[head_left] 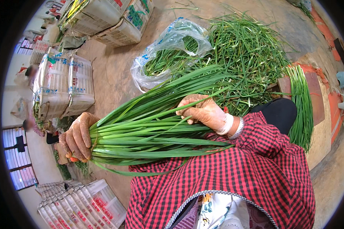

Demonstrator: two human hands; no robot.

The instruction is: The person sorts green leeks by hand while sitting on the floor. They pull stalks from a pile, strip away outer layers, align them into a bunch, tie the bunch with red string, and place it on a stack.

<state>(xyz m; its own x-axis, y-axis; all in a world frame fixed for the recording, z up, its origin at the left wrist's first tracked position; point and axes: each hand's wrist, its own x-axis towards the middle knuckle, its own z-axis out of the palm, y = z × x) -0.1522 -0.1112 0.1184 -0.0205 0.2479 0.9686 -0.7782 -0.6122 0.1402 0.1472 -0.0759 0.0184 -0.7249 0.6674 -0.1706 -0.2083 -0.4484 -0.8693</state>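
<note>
A large bunch of garlic chives [149,133] lies sideways across my lap, its long flat green leaves fanning toward the right. My left hand [77,137], in a thin soiled glove, is wrapped round the stem end, next to a thin tie. Over the leafy part, my right hand [203,113] has its fingers closed on a few leaves at the upper side of the bunch. Its glove is held at the wrist by a white band. The palm side of the left hand is hidden.
A heap of loose chives [244,49] covers the floor ahead, beside a clear plastic bag [153,51] with more greens. Another chive bunch [302,110] lies over a board at right. White plastic crates [82,84] stand at left; nested crates [80,208] are at lower left.
</note>
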